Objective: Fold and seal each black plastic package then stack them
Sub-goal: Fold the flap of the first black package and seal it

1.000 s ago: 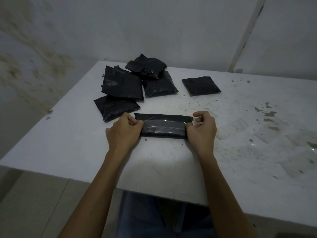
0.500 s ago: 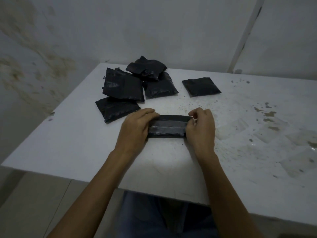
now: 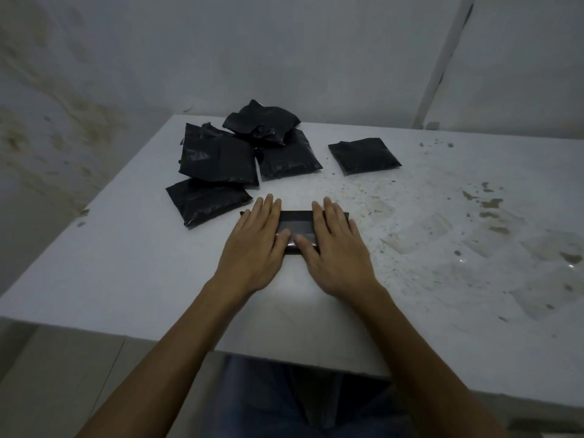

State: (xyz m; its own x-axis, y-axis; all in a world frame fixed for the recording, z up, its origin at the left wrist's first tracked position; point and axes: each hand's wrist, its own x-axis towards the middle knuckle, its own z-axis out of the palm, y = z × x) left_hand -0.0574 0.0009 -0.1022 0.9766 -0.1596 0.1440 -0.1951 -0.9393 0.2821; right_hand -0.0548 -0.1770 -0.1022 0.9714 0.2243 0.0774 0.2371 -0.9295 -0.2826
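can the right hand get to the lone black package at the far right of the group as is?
Probably yes. The right hand lies flat on the folded package, holding nothing, and the lone package sits apart from the pile with only bare table between. Reach looks plausible but can't be confirmed.

Package (image 3: 295,227) under hands — pile (image 3: 234,159) behind (leftward).

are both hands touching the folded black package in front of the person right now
Touching. In the head view the left hand and right hand lie flat, fingers straight, on the two ends of the folded package, covering them.
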